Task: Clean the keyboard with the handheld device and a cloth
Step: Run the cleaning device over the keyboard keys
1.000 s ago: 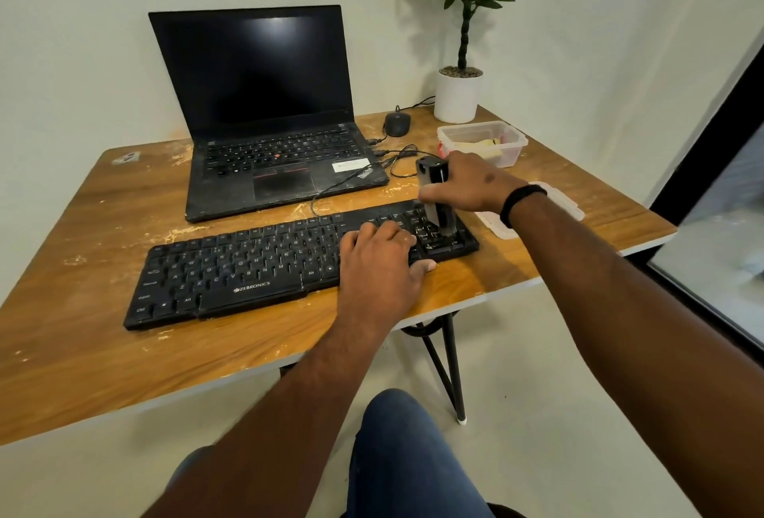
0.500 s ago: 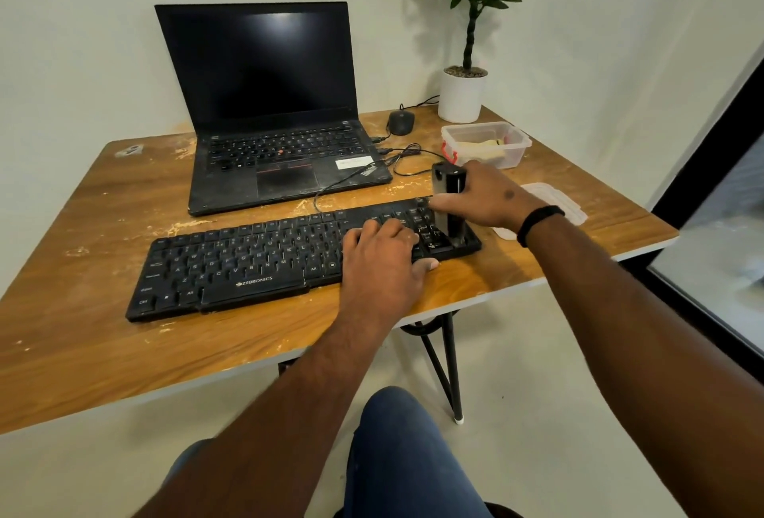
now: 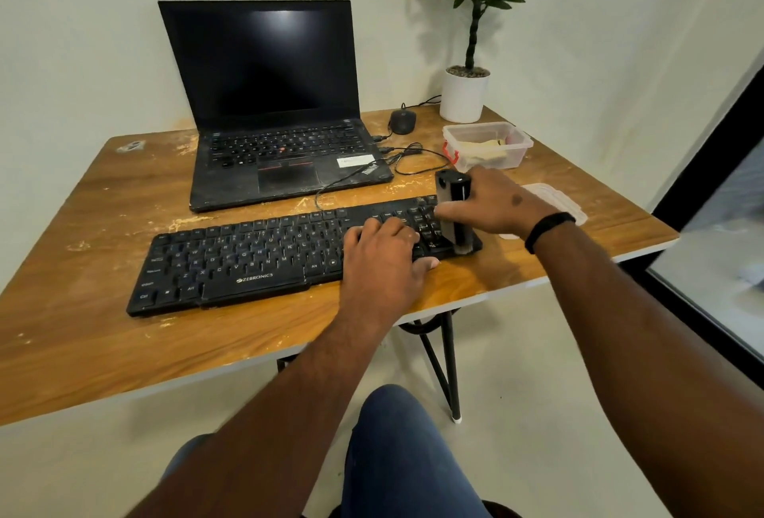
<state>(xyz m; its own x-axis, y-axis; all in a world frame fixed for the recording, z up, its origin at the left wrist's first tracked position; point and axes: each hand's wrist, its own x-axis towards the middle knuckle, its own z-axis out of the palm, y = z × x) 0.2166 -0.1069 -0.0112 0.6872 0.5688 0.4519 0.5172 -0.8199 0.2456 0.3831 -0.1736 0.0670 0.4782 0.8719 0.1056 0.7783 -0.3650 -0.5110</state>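
**Both my hands at the keyboard's right end**

My left hand (image 3: 384,257) lies palm down on the keyboard (image 3: 248,261), fingers relaxed over its keys, thumb at its near edge. My right hand (image 3: 492,203), a black band on the wrist, grips the upright handheld device (image 3: 452,207) over the keyboard's right end.

Single head-worn view, looking forward and down over both forearms from close above. Left hand (image 3: 384,257) and right hand (image 3: 498,203) are sitting mid-frame; table (image 3: 82,335) is spreading beyond them.
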